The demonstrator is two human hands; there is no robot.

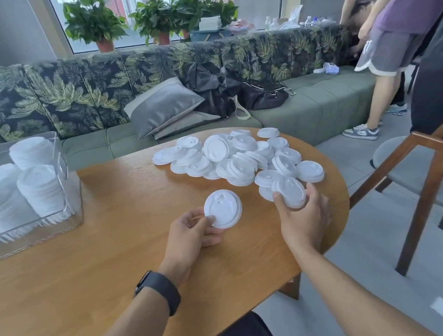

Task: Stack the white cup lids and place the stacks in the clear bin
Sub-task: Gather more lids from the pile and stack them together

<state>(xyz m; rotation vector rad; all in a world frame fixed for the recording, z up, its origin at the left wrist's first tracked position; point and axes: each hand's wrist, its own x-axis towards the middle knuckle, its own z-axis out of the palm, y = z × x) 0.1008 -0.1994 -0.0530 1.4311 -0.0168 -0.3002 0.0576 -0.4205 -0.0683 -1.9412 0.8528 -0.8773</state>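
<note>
Risk first: right hand [304, 215] pulls a lid [289, 191] from the near edge of the loose pile [236, 155]; neighbours lean on it, so they could slide toward the desk [115, 259] rim at right and drop. Second risk: mismatched orientation when nesting, so the stack jams or sits crooked. Left hand [191, 233], centre frame, pinches a single lid [223, 209] by its rim, top face up, tilted toward the camera, wrist low over the desk. Right hand's grip is curled round its lid, thumb left, fingers right. Clear bin [24, 186], upper left, already holds several stacks [38, 185].
</note>
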